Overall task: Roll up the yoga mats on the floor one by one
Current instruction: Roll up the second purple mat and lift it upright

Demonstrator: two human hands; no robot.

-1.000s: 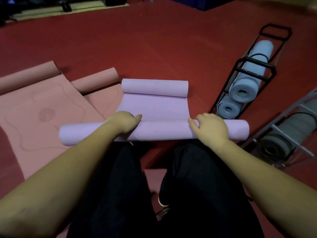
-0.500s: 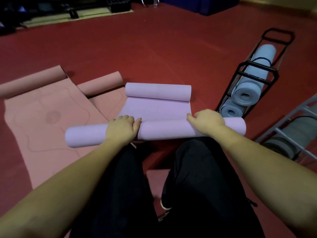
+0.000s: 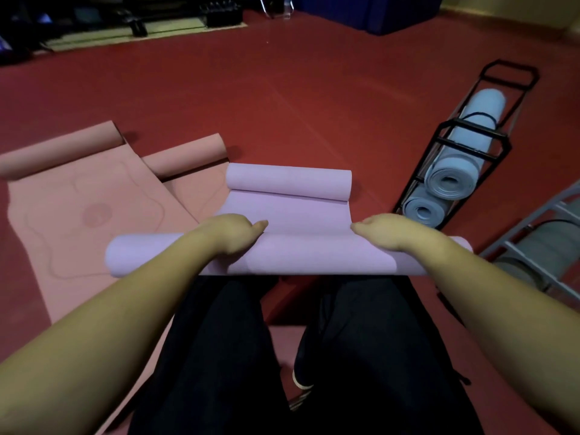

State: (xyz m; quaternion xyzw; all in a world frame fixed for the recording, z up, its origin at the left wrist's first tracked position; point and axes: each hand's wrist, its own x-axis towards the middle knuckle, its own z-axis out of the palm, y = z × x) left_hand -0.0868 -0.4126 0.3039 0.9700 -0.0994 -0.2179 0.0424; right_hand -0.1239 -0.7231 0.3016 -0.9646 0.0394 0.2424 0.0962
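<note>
Mats [image 3: 292, 211] on red floor [image 3: 282, 98]

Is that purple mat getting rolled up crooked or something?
Yes, a bit. The near roll of the purple mat sticks out sideways past the flat part at both ends, so it looks wider than the curled far end.

1. The yoga mat [image 3: 288, 215] is plain lilac.
2. The salmon-pink mat [image 3: 94, 215] bears faint curved outlines and a round mark.
3. The floor [image 3: 282, 89] is dark red.
4. The rack [image 3: 470, 146] is black, its 2 rolled mats [image 3: 452, 177] grey-blue.
5. The trousers [image 3: 219, 356] are black.
</note>
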